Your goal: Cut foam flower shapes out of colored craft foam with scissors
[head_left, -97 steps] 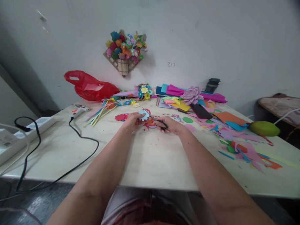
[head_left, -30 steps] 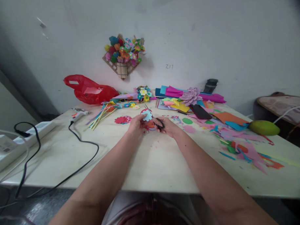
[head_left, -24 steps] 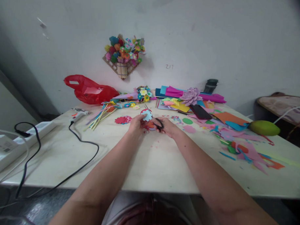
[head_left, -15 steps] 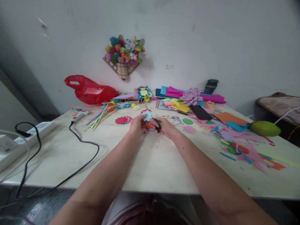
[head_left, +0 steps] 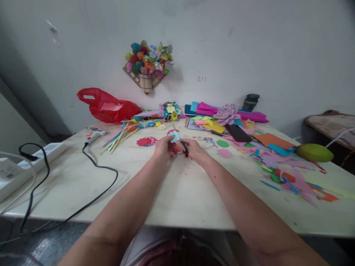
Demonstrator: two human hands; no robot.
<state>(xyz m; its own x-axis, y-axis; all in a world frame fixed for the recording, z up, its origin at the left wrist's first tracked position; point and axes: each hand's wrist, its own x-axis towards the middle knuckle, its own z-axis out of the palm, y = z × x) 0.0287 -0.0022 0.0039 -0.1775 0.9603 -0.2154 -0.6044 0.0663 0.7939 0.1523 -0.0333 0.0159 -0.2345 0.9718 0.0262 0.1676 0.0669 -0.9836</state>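
Observation:
My left hand (head_left: 162,147) is closed on a small light-blue paper flower (head_left: 174,137) with red paper behind it, held just above the table. My right hand (head_left: 195,150) is closed on black-handled scissors (head_left: 183,146), whose blades point up-left against the flower. Both hands meet at the middle of the pale table (head_left: 175,195). A red paper flower cut-out (head_left: 146,141) lies just left of my left hand.
A glue gun (head_left: 93,134) with a black cord (head_left: 97,176) lies at left, by a white power strip (head_left: 22,164). Coloured sticks (head_left: 119,134), a red bag (head_left: 108,106), stacked paper sheets (head_left: 221,115), scraps (head_left: 283,171) and a green object (head_left: 315,152) ring the work spot.
My hands have drawn closer together. The scissors turned from lying across toward the right to pointing more steeply up at the flower, and the flower was rotated in my left hand.

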